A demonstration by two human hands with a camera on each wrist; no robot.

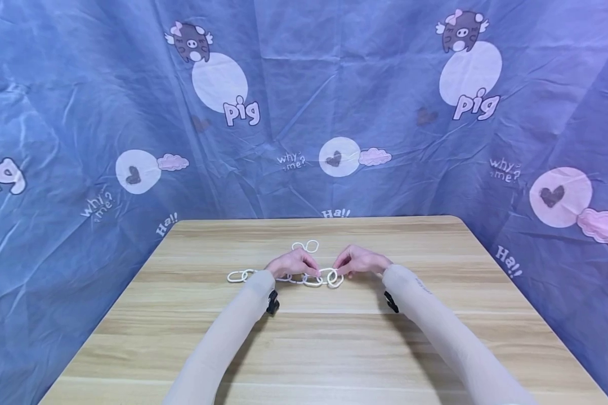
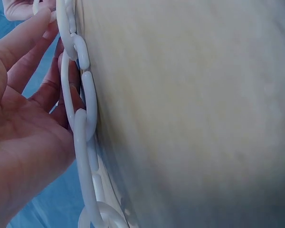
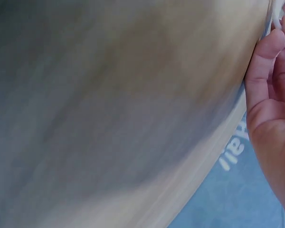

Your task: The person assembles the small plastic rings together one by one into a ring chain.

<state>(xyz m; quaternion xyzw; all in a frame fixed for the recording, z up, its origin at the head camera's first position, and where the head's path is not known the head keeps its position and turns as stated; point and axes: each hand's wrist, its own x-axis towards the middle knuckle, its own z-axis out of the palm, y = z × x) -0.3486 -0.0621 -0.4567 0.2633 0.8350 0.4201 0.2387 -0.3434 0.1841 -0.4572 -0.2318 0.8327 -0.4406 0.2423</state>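
Observation:
A chain of white oval links [image 1: 312,284] lies from left to right across the wooden table, passing under the left wrist. My left hand [image 1: 295,262] pinches a link near its right end between thumb and fingertips. Opposite it, my right hand [image 1: 358,261] pinches the end link [image 1: 336,284]. In the left wrist view, interlocked links [image 2: 88,161] run alongside the open palm of the left hand [image 2: 33,128]. A bit of white link [image 3: 277,14] shows at the fingertips of the right hand [image 3: 268,102] in the right wrist view.
Two loose white links [image 1: 312,246] lie behind the left hand, toward the back of the table [image 1: 314,349]. Blue printed cloth [image 1: 294,185] hangs behind and at both sides of the table. Each sleeved wrist carries a small black device [image 1: 272,302].

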